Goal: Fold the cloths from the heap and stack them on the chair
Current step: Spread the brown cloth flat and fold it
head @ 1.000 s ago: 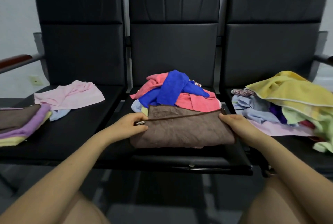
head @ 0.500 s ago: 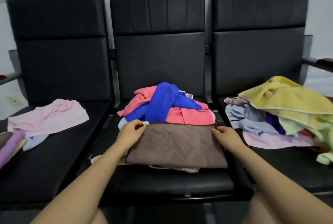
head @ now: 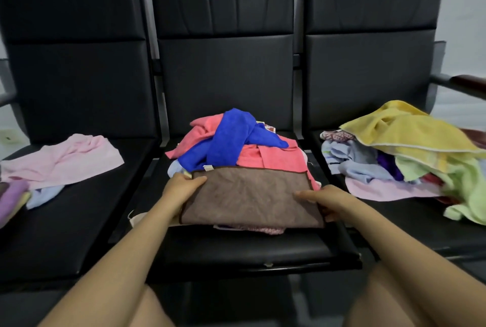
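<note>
A brown cloth, folded into a rectangle, lies at the front of the middle chair's seat. My left hand grips its left edge near the far corner, thumb on top. My right hand holds its right edge near the front corner, fingers lying over the fabric. Right behind it sits a heap with a blue cloth draped over coral-pink cloths. At the far left edge of the left chair a stack of folded purple and yellow cloths is partly cut off.
A loose pink cloth is spread on the left seat, with a pale blue one beside the stack. The right seat holds another heap: a yellow towel, light green, pale blue and pink pieces. My knees are at the bottom.
Both hands have lowered the brown cloth flat onto the seat. My right hand slid from the far right corner toward the front corner. The view shifted right and closer.
</note>
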A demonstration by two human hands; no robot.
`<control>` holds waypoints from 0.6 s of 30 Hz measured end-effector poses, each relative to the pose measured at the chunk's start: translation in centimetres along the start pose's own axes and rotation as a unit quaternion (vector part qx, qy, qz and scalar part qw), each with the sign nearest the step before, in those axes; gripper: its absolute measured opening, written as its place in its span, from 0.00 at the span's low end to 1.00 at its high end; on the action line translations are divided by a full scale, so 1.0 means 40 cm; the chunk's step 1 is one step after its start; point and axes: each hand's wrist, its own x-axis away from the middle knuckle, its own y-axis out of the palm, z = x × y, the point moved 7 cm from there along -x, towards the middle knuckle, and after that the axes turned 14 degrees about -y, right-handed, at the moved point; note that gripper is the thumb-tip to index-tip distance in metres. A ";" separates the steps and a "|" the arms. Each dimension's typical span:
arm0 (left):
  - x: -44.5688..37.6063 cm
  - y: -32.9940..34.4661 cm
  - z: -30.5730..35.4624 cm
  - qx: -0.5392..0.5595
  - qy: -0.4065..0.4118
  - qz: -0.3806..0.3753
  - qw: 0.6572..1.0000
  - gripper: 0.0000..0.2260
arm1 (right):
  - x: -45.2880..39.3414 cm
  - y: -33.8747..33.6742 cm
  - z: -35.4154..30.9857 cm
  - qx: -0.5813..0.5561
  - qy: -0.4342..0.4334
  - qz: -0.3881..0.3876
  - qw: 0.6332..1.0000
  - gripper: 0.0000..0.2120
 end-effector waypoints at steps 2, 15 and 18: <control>0.018 0.002 -0.020 0.040 -0.043 -0.045 0.997 0.25 | 0.020 0.010 0.013 -0.052 0.015 -0.031 0.998 0.17; 0.142 0.065 -0.019 0.094 0.039 -0.137 0.985 0.11 | 0.063 -0.035 -0.096 -0.169 -0.015 0.109 0.979 0.04; 0.133 0.056 -0.031 0.167 -0.043 -0.161 0.972 0.07 | 0.062 0.028 -0.152 -0.244 -0.040 0.088 0.965 0.05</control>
